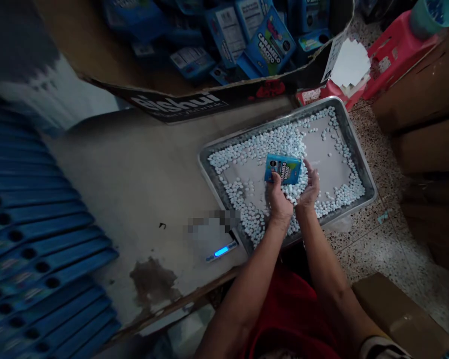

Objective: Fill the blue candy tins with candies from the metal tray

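Observation:
My left hand [279, 202] grips a small blue candy box [283, 169] by its lower left part, thumb on the printed face. The box reads "CARAMELO MACIZO" and is held above a metal tray [370, 192]. Beside it, my right hand [310, 188] is cupped with its fingers extended, against a heap of small pale candies [297, 192] between both hands. Whether any candies rest in its palm, I cannot tell. More loose candies [262, 142] lie across the tray, thickest along its far side.
A large cardboard carton [164, 107] full of blue boxes stands beyond the tray. Flat blue boxes [41, 234] are stacked at left. A scale with a lit display [221, 251] sits left of the tray. Right are a pink stool [391, 55], a teal cup [426, 22] and brown cartons [422, 94].

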{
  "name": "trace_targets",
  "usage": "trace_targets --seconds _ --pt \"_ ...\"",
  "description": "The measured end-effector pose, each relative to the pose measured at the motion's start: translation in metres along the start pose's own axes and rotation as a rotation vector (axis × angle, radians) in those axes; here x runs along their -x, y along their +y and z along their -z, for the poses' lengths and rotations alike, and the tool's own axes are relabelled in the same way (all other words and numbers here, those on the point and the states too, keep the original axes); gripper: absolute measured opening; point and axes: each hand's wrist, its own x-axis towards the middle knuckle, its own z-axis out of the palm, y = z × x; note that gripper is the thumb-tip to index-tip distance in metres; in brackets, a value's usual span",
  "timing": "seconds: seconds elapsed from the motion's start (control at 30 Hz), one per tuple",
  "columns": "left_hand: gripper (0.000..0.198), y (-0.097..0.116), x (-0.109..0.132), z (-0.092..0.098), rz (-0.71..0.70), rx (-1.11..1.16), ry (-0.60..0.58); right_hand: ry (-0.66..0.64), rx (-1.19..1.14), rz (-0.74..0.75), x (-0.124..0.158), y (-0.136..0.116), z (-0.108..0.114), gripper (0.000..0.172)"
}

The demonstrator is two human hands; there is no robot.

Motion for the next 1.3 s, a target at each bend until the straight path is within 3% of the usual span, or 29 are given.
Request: trace_targets --seconds 0.07,0.17,0.27,0.37,0.47,0.53,0.7,0.87,1.1,1.3 --pt "0.079 0.017 0.014 -0.004 -0.013 0.065 0.063 0.106 -0.288 -0.110 -0.005 -0.004 -0.003 0.085" --pt "0.070 0.052 0.034 0.001 -0.125 -0.020 0.125 0.110 -0.509 -0.238 -0.011 -0.015 -0.003 0.073" --pt "0.057 0.084 0.041 0.021 -0.279 -0.226 0.195 0.059 -0.569 -0.221 -0.010 -0.034 0.009 0.055" --pt "0.046 0.101 0.035 0.044 -0.373 -0.489 0.199 -0.015 -0.667 -0.173 -0.002 -0.060 0.021 0.041" --pt "0.039 0.102 0.027 0.059 -0.372 -0.608 0.109 -0.049 -0.721 -0.163 0.007 -0.091 0.017 0.033" --pt "0.037 0.100 0.025 0.063 -0.375 -0.615 0.042 -0.004 -0.700 -0.152 0.011 -0.112 0.005 0.032" --pt "0.033 0.104 0.025 0.067 -0.355 -0.618 -0.012 0.071 -0.555 -0.090 0.011 -0.143 -0.025 0.042" --pt "0.032 0.109 0.022 0.074 -0.340 -0.643 -0.017 0.083 -0.461 -0.075 0.009 -0.155 -0.039 0.048" --pt "0.041 0.100 0.016 0.081 -0.411 -0.714 -0.045 -0.001 -0.730 -0.010 0.006 -0.164 -0.052 0.046" --pt "0.045 0.099 0.012 0.080 -0.439 -0.760 -0.030 0.023 -0.687 -0.011 0.003 -0.166 -0.053 0.051"
